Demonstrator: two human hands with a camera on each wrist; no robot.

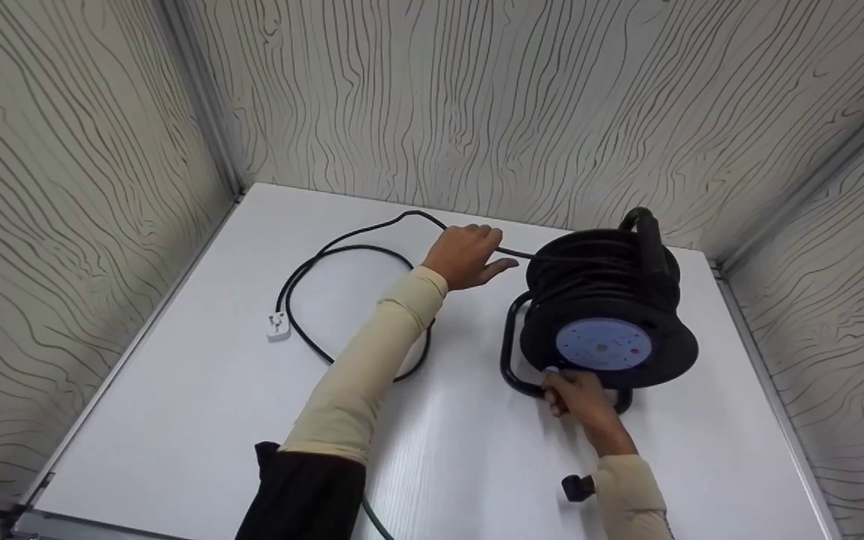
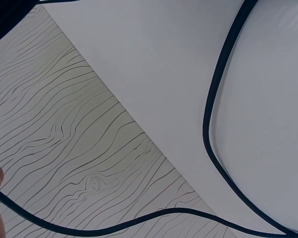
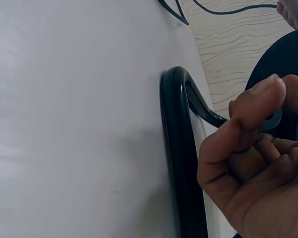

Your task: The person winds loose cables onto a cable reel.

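Observation:
A black cable reel (image 1: 672, 356) with a pale socket face (image 1: 603, 343) stands on the right of the table in the head view. Black cable (image 1: 514, 253) runs from its drum to my left hand (image 1: 464, 256), whose fingers curl round it while the thumb sticks out. From there the cable loops left to a white plug (image 1: 277, 328). At the reel's lower front edge, my right hand (image 1: 576, 394) pinches a small winding knob; in the right wrist view the dark knob (image 3: 273, 122) is mostly hidden behind the curled fingers.
The reel rests on a black tubular stand (image 1: 508, 337), with a carrying handle (image 1: 651, 247) on top. Wood-grain panels (image 1: 402, 112) enclose the white table (image 1: 177, 405) at the back and sides. A dark green cord (image 1: 376, 519) shows at the near edge.

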